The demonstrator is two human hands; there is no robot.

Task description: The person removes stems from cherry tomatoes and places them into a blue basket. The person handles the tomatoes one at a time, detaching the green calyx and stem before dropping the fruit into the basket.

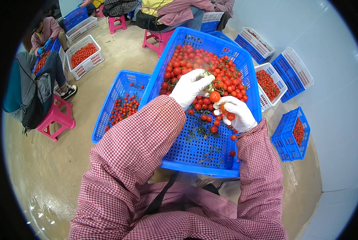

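Directly before me is a blue plastic crate (pixel 173 165) with cherry tomatoes (pixel 194 60) heaped at its far end. My left hand (pixel 191 87), in a white glove, pinches a green tomato stem (pixel 217 87) above the heap. An orange-red tomato (pixel 215 96) hangs at the stem's lower end. Lower and to the right, my gloved right hand (pixel 239 115) has its fingers curled around a few tomatoes (pixel 230 116). Its palm is partly hidden. Loose stem scraps (pixel 201 132) and a few single tomatoes lie on the crate's perforated near floor.
A second blue crate (pixel 107 112) with scattered tomatoes sits at the left. White crates of tomatoes (pixel 86 55) (pixel 268 84) and stacked crates (pixel 292 72) stand around. Several people sit nearby on pink stools (pixel 57 115). A pale wall (pixel 337 120) rises at the right.
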